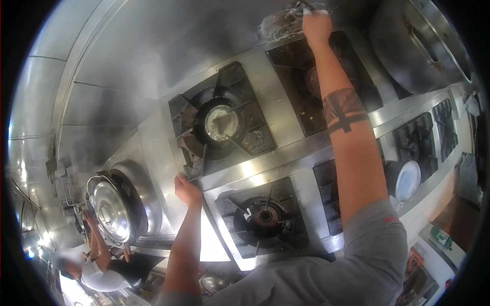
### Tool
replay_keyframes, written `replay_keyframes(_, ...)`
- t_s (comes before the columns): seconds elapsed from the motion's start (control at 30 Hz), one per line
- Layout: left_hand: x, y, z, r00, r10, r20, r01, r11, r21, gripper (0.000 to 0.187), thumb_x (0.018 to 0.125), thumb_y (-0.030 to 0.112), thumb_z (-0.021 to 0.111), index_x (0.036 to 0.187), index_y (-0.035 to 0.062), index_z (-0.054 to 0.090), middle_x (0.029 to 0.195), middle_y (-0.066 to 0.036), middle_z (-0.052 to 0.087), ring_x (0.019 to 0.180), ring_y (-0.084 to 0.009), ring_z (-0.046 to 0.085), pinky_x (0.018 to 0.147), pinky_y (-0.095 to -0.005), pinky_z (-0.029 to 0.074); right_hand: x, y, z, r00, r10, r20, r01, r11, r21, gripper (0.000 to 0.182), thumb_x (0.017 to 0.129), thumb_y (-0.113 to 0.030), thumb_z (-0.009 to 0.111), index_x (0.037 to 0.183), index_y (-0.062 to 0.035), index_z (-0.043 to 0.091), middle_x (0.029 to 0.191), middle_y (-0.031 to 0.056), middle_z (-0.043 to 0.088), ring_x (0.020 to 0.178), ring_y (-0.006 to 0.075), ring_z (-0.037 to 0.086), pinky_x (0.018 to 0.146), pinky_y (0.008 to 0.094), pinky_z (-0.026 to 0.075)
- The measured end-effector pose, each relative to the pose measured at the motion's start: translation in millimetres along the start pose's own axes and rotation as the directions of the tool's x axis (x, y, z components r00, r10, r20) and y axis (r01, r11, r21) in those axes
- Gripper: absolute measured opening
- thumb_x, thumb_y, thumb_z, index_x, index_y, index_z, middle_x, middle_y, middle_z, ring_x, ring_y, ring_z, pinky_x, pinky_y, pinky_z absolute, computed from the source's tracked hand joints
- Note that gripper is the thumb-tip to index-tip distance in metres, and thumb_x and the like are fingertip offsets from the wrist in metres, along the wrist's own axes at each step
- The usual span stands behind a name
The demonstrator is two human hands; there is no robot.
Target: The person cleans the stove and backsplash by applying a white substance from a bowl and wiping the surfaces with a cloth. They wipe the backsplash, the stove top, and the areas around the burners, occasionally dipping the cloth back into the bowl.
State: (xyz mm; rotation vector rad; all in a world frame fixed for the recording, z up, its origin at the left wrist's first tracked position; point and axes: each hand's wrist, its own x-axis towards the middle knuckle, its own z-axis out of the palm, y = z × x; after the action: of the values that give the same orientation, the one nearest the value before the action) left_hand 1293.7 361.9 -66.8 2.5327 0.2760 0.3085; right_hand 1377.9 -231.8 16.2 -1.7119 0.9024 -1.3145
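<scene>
At the top of the view, my right hand (317,25) is closed around a greyish scouring pad (300,8) and presses it on the steel back wall (204,41). Whitish suds (278,25) streak the wall beside it. That arm reaches over the back-right burner grate (291,76). My left hand (188,189) is curled closed at the front-left corner of the back-left burner grate (250,117); what its fingers hold, if anything, is hidden. Pale foil-like material (221,122) lies in that burner's centre. Nearer my body is a front burner (266,216).
A large steel pot (413,46) stands at the back right. A small pot with a pale top (408,181) sits on the front right. On the left are a round lidded pan (111,211) and a co-worker in a white shirt (102,275).
</scene>
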Motion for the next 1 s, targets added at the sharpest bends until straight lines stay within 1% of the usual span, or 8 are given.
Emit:
replay_keyframes(0.13, 0, -4, 2, 0.999, 0.041, -0.02, -0.041, 0.999, -0.01, 0.04, 0.105, 0.03, 0.044, 0.089, -0.0003, 0.065, 0.083, -0.021, 0.067, 0.076, -0.041, 0.061, 0.071, -0.0486, 0.046, -6, -22, -18, 0.992, -0.122, -0.018, 0.122, 0.992, 0.027, 0.028, 0.088, -0.021, 0.073, 0.105, -0.0005, 0.063, 0.1, 0.0269, 0.069, 0.097, 0.0454, 0.065, 0.085, 0.0483, 0.05)
replay_keyframes(0.2, -1, -2, -1, 0.999, 0.035, -0.009, -0.035, 0.999, -0.006, 0.04, 0.105, 0.03, 0.044, 0.089, -0.0002, 0.065, 0.083, -0.021, 0.066, 0.076, -0.0409, 0.061, 0.071, -0.0486, 0.046, 10, 5, -16, 0.949, -0.312, 0.051, 0.311, 0.889, -0.336, 0.027, 0.085, -0.014, 0.074, 0.104, -0.0016, 0.061, 0.101, 0.0258, 0.067, 0.098, 0.0449, 0.064, 0.087, 0.0481, 0.05)
replay_keyframes(0.27, -1, 2, -1, 0.999, 0.033, 0.006, -0.033, 0.999, -0.005, 0.04, 0.105, 0.03, 0.044, 0.089, -0.0001, 0.065, 0.084, -0.021, 0.066, 0.076, -0.0408, 0.061, 0.071, -0.0486, 0.045, 28, 31, -18, 0.856, -0.305, 0.417, 0.457, 0.824, -0.336, 0.053, 0.082, -0.038, 0.076, 0.113, 0.0032, 0.063, 0.111, 0.0309, 0.068, 0.109, 0.0435, 0.066, 0.094, 0.0471, 0.051)
replay_keyframes(0.5, -2, 3, 0, 1.0, 0.015, -0.011, -0.015, 1.0, -0.026, 0.04, 0.105, 0.03, 0.044, 0.089, -0.0008, 0.065, 0.085, -0.021, 0.067, 0.077, -0.04, 0.061, 0.072, -0.0477, 0.046, 38, 39, -51, 0.954, -0.126, -0.271, 0.065, 0.972, -0.225, 0.036, 0.08, -0.012, 0.068, 0.113, 0.0026, 0.062, 0.103, 0.0255, 0.069, 0.095, 0.0401, 0.068, 0.089, 0.0455, 0.053)
replay_keyframes(0.57, -1, 3, -1, 0.999, 0.03, -0.022, -0.03, 0.999, -0.017, 0.041, 0.105, 0.031, 0.044, 0.089, -0.001, 0.065, 0.085, -0.021, 0.067, 0.078, -0.0397, 0.061, 0.073, -0.0476, 0.046, 51, 76, -18, 0.946, -0.281, -0.162, 0.203, 0.902, -0.38, 0.042, 0.079, -0.012, 0.07, 0.116, 0.0047, 0.059, 0.103, 0.0244, 0.069, 0.095, 0.0399, 0.068, 0.088, 0.0453, 0.053)
replay_keyframes(0.63, -4, 9, 0, 0.999, 0.019, -0.032, -0.02, 0.999, -0.031, 0.042, 0.105, 0.032, 0.044, 0.09, -0.0012, 0.065, 0.085, -0.021, 0.067, 0.078, -0.0395, 0.061, 0.073, -0.0478, 0.045, 5, 18, 12, 0.962, -0.095, -0.255, 0.069, 0.992, -0.109, 0.027, 0.084, -0.012, 0.074, 0.106, -0.0017, 0.062, 0.103, 0.0258, 0.066, 0.098, 0.0454, 0.064, 0.087, 0.0486, 0.05)
replay_keyframes(0.8, 2, 0, -1, 0.999, 0.029, 0.016, -0.03, 1.0, 0.006, 0.043, 0.106, 0.033, 0.044, 0.094, -0.0022, 0.065, 0.086, -0.023, 0.067, 0.079, -0.04, 0.06, 0.074, -0.0475, 0.045, -2, 23, 9, 0.919, -0.215, -0.331, 0.179, 0.975, -0.134, 0.029, 0.088, -0.016, 0.072, 0.114, -0.003, 0.065, 0.102, 0.022, 0.07, 0.099, 0.0435, 0.065, 0.087, 0.048, 0.052)
replay_keyframes(1.0, -2, 1, 2, 0.999, 0.039, -0.008, -0.039, 0.999, -0.023, 0.042, 0.106, 0.033, 0.044, 0.096, -0.0023, 0.066, 0.086, -0.023, 0.067, 0.078, -0.0398, 0.06, 0.073, -0.0468, 0.046, 34, 57, 12, 0.991, 0.071, -0.115, -0.016, 0.905, 0.424, 0.04, 0.093, -0.02, 0.071, 0.124, 0.0016, 0.058, 0.11, 0.015, 0.068, 0.099, 0.0253, 0.064, 0.09, 0.0368, 0.05)
